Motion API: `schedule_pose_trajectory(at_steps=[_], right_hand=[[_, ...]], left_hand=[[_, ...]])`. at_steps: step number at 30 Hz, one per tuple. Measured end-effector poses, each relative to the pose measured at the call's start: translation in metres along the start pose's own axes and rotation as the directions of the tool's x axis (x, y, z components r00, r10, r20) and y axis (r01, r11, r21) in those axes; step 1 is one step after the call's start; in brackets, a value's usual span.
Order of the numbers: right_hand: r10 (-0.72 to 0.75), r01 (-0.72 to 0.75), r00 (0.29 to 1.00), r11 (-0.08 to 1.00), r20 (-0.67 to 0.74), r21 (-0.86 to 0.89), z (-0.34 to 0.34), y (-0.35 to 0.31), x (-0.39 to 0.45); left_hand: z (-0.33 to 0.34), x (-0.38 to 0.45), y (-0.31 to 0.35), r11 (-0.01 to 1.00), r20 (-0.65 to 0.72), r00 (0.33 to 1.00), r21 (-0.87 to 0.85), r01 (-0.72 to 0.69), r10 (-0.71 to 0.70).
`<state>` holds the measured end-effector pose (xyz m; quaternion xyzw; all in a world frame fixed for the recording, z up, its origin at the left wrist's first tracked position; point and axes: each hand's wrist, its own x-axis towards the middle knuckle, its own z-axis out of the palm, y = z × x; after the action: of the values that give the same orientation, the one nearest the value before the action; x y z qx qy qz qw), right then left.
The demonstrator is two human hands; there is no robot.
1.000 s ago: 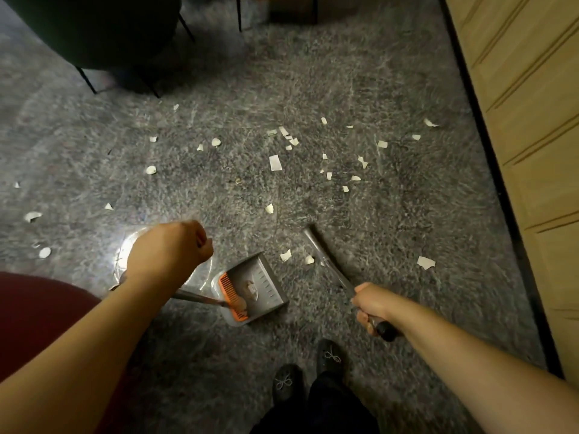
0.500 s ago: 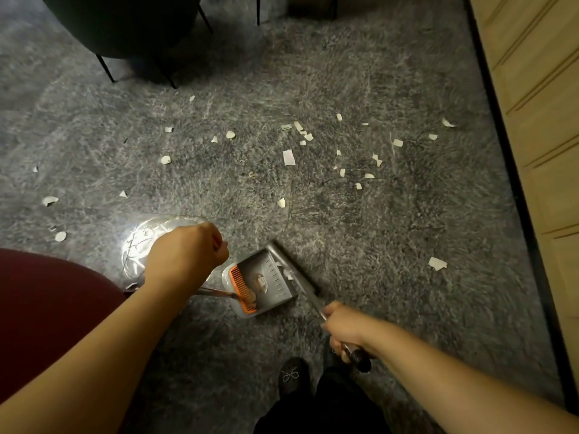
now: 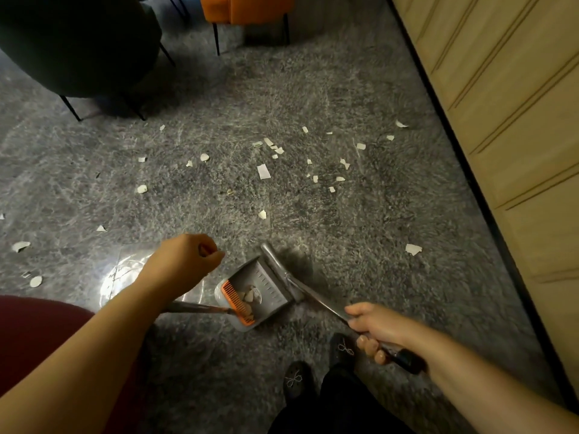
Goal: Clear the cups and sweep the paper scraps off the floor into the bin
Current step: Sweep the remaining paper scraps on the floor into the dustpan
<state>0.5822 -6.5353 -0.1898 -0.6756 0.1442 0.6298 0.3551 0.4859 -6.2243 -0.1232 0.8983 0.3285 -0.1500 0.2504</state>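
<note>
Grey dustpan (image 3: pixel 263 289) held few scraps; most paper scraps (image 3: pixel 263 171) lay mid-frame, unswept. Left hand (image 3: pixel 185 261) gripped its handle; right hand (image 3: pixel 374 328) gripped the broom (image 3: pixel 282 267). No cups or bin visible.

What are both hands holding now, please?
Left hand: closed on the dustpan handle.
Right hand: closed on the broom handle.

Sweeping in progress on grey floor.
The left hand (image 3: pixel 185 261) is gripping the dustpan (image 3: pixel 255 296) handle; the right hand (image 3: pixel 374 328) is holding the broom (image 3: pixel 282 270), its head lying against the pan's open edge. Paper scraps (image 3: pixel 263 171) are lying scattered ahead; several are sitting inside the pan.
</note>
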Motion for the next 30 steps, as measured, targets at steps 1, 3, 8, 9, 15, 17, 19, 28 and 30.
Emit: schedule_pose_trajectory(at_steps=[1,3,8,9,15,17,19,28,30], right_hand=[[-0.014,0.015,1.000,1.000,-0.023,0.024,-0.004,0.002,-0.005],[-0.034,0.040,0.996,0.996,-0.077,0.075,-0.016,0.007,-0.012],[-0.063,0.103,0.981,0.970,-0.184,0.219,-0.058,0.018,-0.019],[-0.053,0.108,0.977,0.959,-0.209,0.262,-0.068,0.021,-0.020],[-0.036,0.166,0.948,0.905,-0.317,0.392,-0.155,0.041,-0.032],[-0.025,0.172,0.936,0.902,-0.350,0.395,-0.189,0.046,-0.036],[-0.015,0.176,0.927,0.900,-0.376,0.399,-0.229,0.050,-0.038],[0.033,0.137,0.888,0.933,-0.459,0.332,-0.387,0.046,-0.024],[0.035,0.105,0.894,0.953,-0.446,0.285,-0.419,0.041,-0.016]], left_hand=[[0.000,-0.004,0.007,1.000,-0.015,1.000,0.020,-0.020,0.021],[0.001,-0.010,0.025,0.996,-0.019,0.998,0.073,-0.057,0.059],[0.008,-0.008,0.074,0.988,-0.011,0.990,0.073,-0.139,0.140],[0.012,-0.006,0.086,0.987,-0.015,0.988,0.066,-0.149,0.151],[0.059,0.015,0.188,0.967,-0.022,0.968,0.051,-0.249,0.250],[0.074,0.025,0.221,0.960,-0.009,0.961,0.052,-0.275,0.275],[0.090,0.036,0.259,0.953,0.008,0.956,0.078,-0.293,0.293],[0.146,0.105,0.411,0.947,0.088,0.953,0.118,-0.299,0.290],[0.153,0.121,0.442,0.944,0.093,0.954,0.147,-0.296,0.284]])
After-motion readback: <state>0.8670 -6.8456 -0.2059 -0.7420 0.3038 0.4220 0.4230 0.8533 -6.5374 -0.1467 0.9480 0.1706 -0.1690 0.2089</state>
